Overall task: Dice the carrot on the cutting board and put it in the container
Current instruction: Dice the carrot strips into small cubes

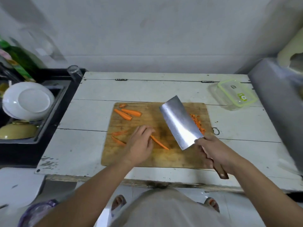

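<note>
A wooden cutting board point(147, 159) lies on the white table. My left hand point(139, 145) pinches one end of a long carrot strip point(159, 142) near the board's middle. Two more strips point(118, 137) lie left of that hand, and two thicker carrot pieces point(127, 113) sit at the board's far left. A pile of diced carrot point(199, 123) is at the right edge, partly hidden by the cleaver point(178, 122). My right hand point(213, 150) grips the cleaver's wooden handle, blade raised and tilted over the board. The clear container point(234, 95) with a green-rimmed lid stands at the table's far right.
A black sink point(54, 102) on the left holds white plates point(27, 100) and a yellow bowl point(18, 131). A glass point(74, 72) stands at its back corner, green bottles point(18, 59) behind. A grey surface point(278, 102) borders the table's right side.
</note>
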A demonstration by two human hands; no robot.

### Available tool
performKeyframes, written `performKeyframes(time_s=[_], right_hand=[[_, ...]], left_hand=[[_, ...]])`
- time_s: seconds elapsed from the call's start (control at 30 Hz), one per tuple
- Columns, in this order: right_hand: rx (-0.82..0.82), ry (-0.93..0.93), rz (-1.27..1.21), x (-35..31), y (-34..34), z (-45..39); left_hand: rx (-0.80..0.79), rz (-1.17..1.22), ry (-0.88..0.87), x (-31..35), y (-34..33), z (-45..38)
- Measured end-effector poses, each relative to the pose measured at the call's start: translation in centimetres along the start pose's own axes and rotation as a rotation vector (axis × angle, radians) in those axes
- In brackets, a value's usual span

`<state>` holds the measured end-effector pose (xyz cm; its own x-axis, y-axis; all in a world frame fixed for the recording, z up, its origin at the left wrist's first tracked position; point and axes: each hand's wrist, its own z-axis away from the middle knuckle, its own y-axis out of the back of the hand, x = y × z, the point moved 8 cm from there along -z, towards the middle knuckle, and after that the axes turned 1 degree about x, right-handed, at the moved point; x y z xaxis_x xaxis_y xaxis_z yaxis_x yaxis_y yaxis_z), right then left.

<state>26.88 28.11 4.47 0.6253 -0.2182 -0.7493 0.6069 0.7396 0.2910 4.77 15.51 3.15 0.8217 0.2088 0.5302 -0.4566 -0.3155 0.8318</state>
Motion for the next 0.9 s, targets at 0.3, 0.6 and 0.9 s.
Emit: performKeyframes(time_s=[0.3, 0.6, 0.9], right_hand=[[-0.239, -0.151, -0.455, 1.5, -0.9, 1.1], [-0.087, -0.116, -0.664, 1.8, 1.5, 0.4], [0.021, -0.072, -0.607, 2.8, 2.6, 1.1]], left_hand=[[0.043, 0.991, 0.694, 0.1, -2.3, -2.6], [-0.194, -0.076, -0.101, 2.9, -3.1, -6.5], [-0.255, -0.417, -0.427, 3.7, -4.1, -8.0]])
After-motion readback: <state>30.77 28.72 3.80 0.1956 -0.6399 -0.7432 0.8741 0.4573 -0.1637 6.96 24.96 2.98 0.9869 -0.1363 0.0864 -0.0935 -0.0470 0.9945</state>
